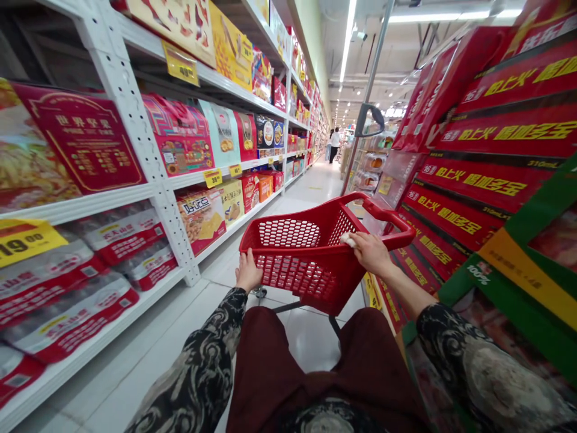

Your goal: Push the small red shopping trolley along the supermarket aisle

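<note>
A red plastic shopping cart [306, 253] stands sideways just in front of my knees, its basket mesh-sided and its handle [392, 227] to the right. My left hand [248, 273] grips the rim at the basket's left corner, fingers hooked over it. Near the handle end, my right hand [372, 252] is closed around a crumpled white tissue [347, 240] and rests on the near rim. Whether the tissue is paper or cloth, I cannot tell. The inside of the basket shows only in part.
White shelving [162, 198] with boxed goods and bottled packs lines the left. Stacked red drink cartons [478, 180] rise close on the right, beside a slanted metal pole [376, 66]. The tiled aisle [311, 185] runs ahead, where people [334, 144] stand far off.
</note>
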The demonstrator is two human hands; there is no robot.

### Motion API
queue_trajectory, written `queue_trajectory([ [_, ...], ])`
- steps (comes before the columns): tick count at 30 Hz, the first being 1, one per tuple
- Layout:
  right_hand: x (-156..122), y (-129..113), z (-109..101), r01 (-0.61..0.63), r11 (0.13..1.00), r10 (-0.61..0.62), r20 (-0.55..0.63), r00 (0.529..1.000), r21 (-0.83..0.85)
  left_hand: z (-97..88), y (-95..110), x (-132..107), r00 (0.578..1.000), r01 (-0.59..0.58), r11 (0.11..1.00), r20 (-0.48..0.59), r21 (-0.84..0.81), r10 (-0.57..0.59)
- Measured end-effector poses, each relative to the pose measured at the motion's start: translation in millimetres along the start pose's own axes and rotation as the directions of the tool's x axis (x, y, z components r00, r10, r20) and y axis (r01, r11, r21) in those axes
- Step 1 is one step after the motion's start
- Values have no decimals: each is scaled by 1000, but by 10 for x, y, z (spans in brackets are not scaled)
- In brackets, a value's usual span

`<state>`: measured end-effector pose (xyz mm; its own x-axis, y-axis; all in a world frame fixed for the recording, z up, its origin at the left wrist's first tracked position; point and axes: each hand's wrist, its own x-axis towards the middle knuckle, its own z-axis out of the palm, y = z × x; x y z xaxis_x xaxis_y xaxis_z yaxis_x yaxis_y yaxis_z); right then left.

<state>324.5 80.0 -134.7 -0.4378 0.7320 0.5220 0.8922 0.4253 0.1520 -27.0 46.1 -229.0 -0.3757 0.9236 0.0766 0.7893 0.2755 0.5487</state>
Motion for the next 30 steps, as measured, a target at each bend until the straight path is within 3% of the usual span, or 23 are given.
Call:
queue_trajectory([
  [6,-57,92,39,8,999,-12,-81,997,-39,-33,-207,56,992,-121,992,36,-42,122],
  [9,-30,-62,80,16,1000,-14,-134,991,16,15,-261,91,986,-160,984,23,-82,162],
  [11,35,-357,154,86,993,-70,-185,980,81,61,-306,91,984,-174,979,20,-102,177],
  [14,222,-1009,332,244,954,-208,-200,957,172,103,-442,52,982,-184,976,17,-116,187],
  [17,462,-1579,509,299,930,-270,-157,950,215,74,-657,13,990,-138,986,11,-92,139],
  [19,584,-1743,599,281,937,-265,-102,959,207,28,-803,10,995,-101,993,7,-68,102],
  [21,636,-1713,670,218,958,-218,-23,976,183,-3,-915,20,996,-83,995,5,-56,84],
  [24,604,-1466,744,151,978,-163,80,983,143,42,-988,21,997,-68,996,17,-63,69],
  [27,556,-1254,778,154,982,-165,95,982,112,173,-966,-16,997,-56,995,51,-86,60],
  [30,554,-1189,807,126,988,-132,66,989,84,280,-910,-56,995,-46,993,79,-107,55],
])
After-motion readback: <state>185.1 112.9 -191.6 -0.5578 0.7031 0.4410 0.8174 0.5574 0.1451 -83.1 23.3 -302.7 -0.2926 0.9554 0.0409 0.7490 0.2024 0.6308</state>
